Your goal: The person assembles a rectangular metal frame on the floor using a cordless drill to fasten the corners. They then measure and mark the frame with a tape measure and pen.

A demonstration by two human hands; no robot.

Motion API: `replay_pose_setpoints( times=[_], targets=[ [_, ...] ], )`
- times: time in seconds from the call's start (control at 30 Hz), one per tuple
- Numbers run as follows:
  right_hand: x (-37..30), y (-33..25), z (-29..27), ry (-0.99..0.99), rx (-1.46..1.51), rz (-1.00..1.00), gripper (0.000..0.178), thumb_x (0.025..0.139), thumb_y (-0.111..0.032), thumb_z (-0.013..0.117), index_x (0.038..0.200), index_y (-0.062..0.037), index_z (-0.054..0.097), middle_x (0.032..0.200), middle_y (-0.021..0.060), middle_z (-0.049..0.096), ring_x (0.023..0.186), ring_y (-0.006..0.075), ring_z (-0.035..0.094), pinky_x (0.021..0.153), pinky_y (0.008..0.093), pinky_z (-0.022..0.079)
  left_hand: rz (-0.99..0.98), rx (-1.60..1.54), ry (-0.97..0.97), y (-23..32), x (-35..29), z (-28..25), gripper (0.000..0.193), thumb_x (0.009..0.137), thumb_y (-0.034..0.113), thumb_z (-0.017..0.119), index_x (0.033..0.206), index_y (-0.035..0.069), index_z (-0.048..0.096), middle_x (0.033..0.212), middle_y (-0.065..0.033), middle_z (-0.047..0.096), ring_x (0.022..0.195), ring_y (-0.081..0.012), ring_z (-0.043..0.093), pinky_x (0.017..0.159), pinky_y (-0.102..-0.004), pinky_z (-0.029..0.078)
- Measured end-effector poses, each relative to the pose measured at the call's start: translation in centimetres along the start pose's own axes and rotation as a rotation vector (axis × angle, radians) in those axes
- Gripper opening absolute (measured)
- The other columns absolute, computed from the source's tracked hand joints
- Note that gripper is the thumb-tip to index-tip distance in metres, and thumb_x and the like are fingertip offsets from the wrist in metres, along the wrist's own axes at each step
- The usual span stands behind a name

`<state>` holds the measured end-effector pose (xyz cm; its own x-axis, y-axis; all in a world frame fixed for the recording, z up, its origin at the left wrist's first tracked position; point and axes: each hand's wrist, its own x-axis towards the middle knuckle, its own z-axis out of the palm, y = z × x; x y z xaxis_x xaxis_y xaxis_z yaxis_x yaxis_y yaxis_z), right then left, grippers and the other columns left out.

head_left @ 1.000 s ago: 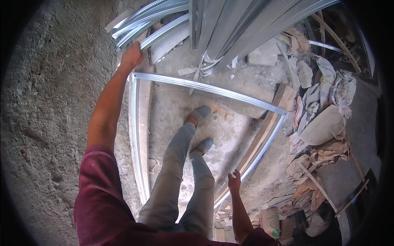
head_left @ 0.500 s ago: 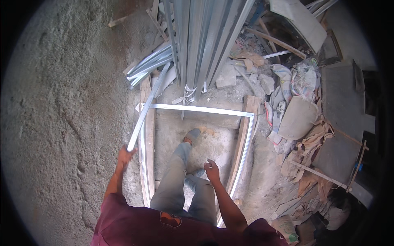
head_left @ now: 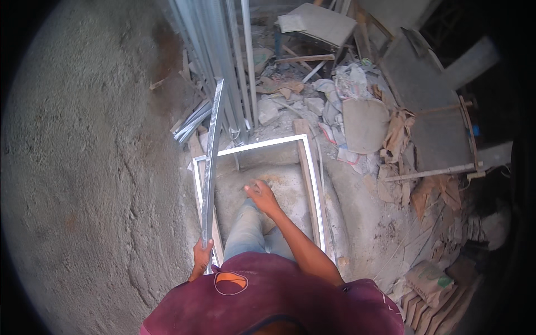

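The left hand clamps a metal strip by its near end, over the left side of a metal frame — the right hand hovers, fingers loosely apart. Gripped at one end only, the strip could swing into the upright metal bars beyond.

We count two hands: one left hand, one right hand. Handheld metal strip: one. Metal frame: one, three sides showing. Wooden beams at the frame: two. Trouser legs: two. Maroon shirt: one, with one orange emblem. Rounded grey slab: one. Green-patched bag: one. Upright metal profiles: one bundle, several pieces, overlapping, we can't total them. Loose metal profiles: one pile, several pieces, exact count unclear to us.
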<state>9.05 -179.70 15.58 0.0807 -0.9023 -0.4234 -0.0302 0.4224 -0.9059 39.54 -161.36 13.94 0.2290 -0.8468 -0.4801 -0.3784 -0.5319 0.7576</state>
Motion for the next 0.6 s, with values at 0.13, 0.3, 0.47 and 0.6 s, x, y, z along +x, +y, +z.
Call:
replay_pose_setpoints(
  times=[0.13, 0.3, 0.47, 0.6],
  targets=[
    [-1.7, -6.6, -1.9, 0.142, 0.178, -0.156, 0.084, 0.100, -0.040, 0.066, 0.158, 0.0035, 0.024, 0.133, 0.0260, 0.061, 0.116, 0.0265, 0.063, 0.094, 0.0377, 0.052, 0.212, 0.141, -0.248, 0.6, 1.0, 1.0, 0.062, 0.092, 0.056, 0.068, 0.120, 0.001, 0.064, 0.078, -0.0099, 0.066, 0.071, -0.0173, 0.064, 0.067, -0.0363, 0.052],
    [-4.6, -9.5, -8.6, 0.259, 0.485, -0.246, 0.056, 0.105, -0.030, 0.060, 0.145, 0.0011, 0.037, 0.120, 0.0137, 0.065, 0.107, 0.0215, 0.064, 0.094, 0.0390, 0.053, 0.510, 0.475, -0.282, 8.1, 3.2, 3.9, 0.060, 0.088, 0.047, 0.075, 0.127, 0.004, 0.060, 0.091, -0.0238, 0.070, 0.087, -0.0364, 0.071, 0.078, -0.0461, 0.055],
    [-9.4, -14.0, -17.3, 0.350, 0.826, -0.462, 0.036, 0.107, -0.031, 0.057, 0.130, -0.0051, 0.050, 0.122, 0.0141, 0.065, 0.112, 0.0275, 0.067, 0.099, 0.0447, 0.054, 1.002, 0.742, 0.022, 17.1, 9.1, 7.9, 0.075, 0.079, 0.030, 0.086, 0.145, 0.020, 0.052, 0.104, -0.0161, 0.062, 0.091, -0.0387, 0.061, 0.077, -0.0478, 0.046],
    [-12.5, -15.3, -23.8, 0.497, 0.938, -0.602, 0.037, 0.106, -0.034, 0.057, 0.129, -0.0058, 0.051, 0.123, 0.0168, 0.064, 0.114, 0.0322, 0.065, 0.101, 0.0474, 0.053, 1.354, 0.733, 0.025, 22.9, 12.8, 11.5, 0.087, 0.075, 0.027, 0.089, 0.152, 0.025, 0.047, 0.101, -0.0113, 0.060, 0.094, -0.0324, 0.058, 0.078, -0.0456, 0.042]
  ],
)
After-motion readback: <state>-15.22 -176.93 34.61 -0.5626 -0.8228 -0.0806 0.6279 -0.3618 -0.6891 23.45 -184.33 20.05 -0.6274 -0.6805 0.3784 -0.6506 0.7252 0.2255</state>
